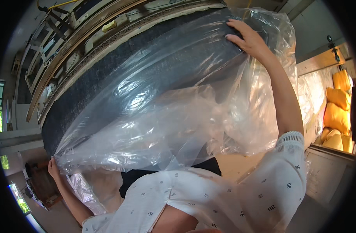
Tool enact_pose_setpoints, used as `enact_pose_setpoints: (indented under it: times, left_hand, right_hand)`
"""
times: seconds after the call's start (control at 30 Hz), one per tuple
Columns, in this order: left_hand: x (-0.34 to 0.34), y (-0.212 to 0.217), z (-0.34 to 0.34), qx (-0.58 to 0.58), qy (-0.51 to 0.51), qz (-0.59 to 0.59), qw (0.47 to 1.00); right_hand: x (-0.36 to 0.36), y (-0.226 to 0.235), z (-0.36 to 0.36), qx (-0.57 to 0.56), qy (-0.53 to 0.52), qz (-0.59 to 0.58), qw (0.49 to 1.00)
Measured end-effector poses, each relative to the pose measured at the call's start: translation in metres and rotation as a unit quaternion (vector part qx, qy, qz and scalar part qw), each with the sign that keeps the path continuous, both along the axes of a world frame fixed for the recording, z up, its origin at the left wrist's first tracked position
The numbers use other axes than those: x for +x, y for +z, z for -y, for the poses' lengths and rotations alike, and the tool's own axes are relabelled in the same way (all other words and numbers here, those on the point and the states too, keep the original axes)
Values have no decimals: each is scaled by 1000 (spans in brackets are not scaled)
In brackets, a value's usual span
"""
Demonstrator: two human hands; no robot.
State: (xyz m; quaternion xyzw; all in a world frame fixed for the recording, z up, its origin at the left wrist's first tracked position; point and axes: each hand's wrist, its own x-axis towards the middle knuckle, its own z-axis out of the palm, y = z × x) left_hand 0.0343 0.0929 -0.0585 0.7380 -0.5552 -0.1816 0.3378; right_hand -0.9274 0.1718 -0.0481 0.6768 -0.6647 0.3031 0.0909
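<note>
A large clear plastic sheet [146,120] lies over a long dark, flat-topped piece [88,81] and drapes down its near side toward my body. At the near left corner, my left hand [53,167] pinches the gathered edge of the sheet between its fingers. My right hand [250,40] reaches to the far right and rests on the plastic, with thumb and fingers spread. Around the right arm the sheet hangs in loose, crumpled folds. Part of the dark piece's far left side is bare of plastic.
Behind the dark piece runs a long brown rail [80,40] with metal frames, and a small yellow block [109,26] sits there. Yellow stacked bundles [337,112] fill an opening at right. A dark brown item [45,182] stands at lower left.
</note>
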Motion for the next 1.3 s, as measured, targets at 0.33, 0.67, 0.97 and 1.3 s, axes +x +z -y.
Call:
enact_pose_setpoints:
  times: [0.33,0.67,0.97,1.3]
  left_hand:
    - [-96,14,66,132,20,37,990]
    - [-223,3,115,-254,17,-10,967]
    - [-201,-5,112,-231,39,-46,971]
    - [-196,-15,126,-223,45,-60,972]
  right_hand:
    - [3,2,41,155,-87,168,970]
    - [84,45,105,-85,-94,-227,966]
    - [535,32,118,-96,303,62,946]
    - [487,38,171,-126,254,-196,939]
